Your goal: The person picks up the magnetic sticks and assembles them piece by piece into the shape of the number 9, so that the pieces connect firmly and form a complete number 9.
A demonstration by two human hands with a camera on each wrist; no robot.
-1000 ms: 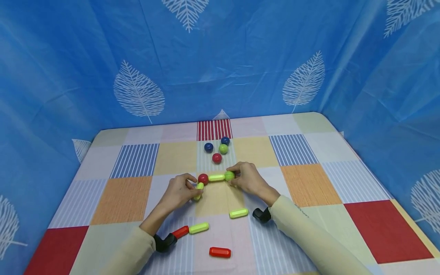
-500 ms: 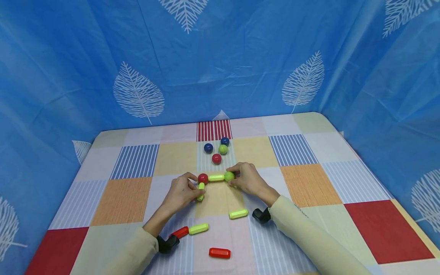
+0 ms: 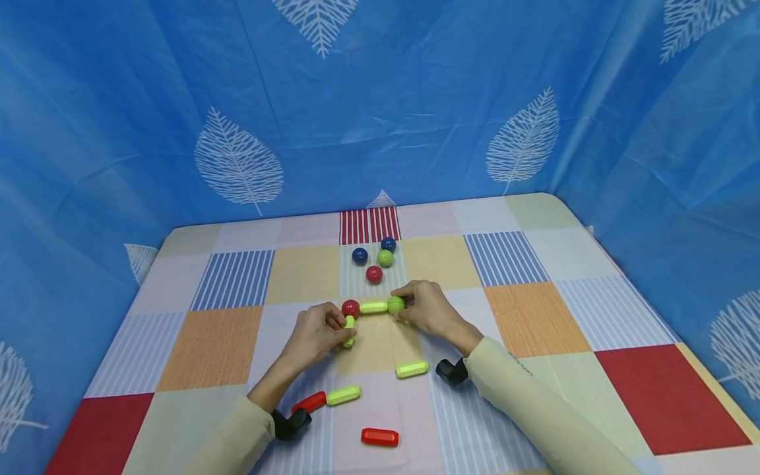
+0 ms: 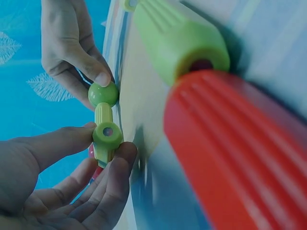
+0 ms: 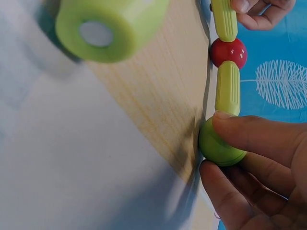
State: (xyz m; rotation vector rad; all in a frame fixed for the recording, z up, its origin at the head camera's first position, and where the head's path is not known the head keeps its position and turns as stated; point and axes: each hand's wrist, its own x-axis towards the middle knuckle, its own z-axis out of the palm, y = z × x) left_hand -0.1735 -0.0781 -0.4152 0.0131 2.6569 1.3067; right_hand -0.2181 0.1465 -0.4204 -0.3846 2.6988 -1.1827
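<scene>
My left hand (image 3: 315,333) pinches a yellow-green ribbed rod (image 4: 107,136) between thumb and fingers. The rod points towards me, and its far end meets a red ball (image 5: 229,51). From that ball a second yellow-green rod (image 3: 373,307) runs right to a green ball (image 3: 396,304), making one joined row. Thumb and fingers of my right hand (image 3: 432,309) grip this green ball. In the right wrist view, both rods touch the red ball; whether the left-hand rod is firmly attached, I cannot tell.
Beyond the hands lie two blue balls (image 3: 359,256), a green ball (image 3: 385,258) and a red ball (image 3: 374,274). Nearer me are a yellow-green rod (image 3: 412,369), a red rod (image 3: 380,437), and another red rod (image 3: 309,402) end to end with a yellow-green one (image 3: 343,395).
The rod in my left hand has swung from a slant to point almost straight towards me, against the red ball. That hand shifted slightly right; my right hand stayed still.
</scene>
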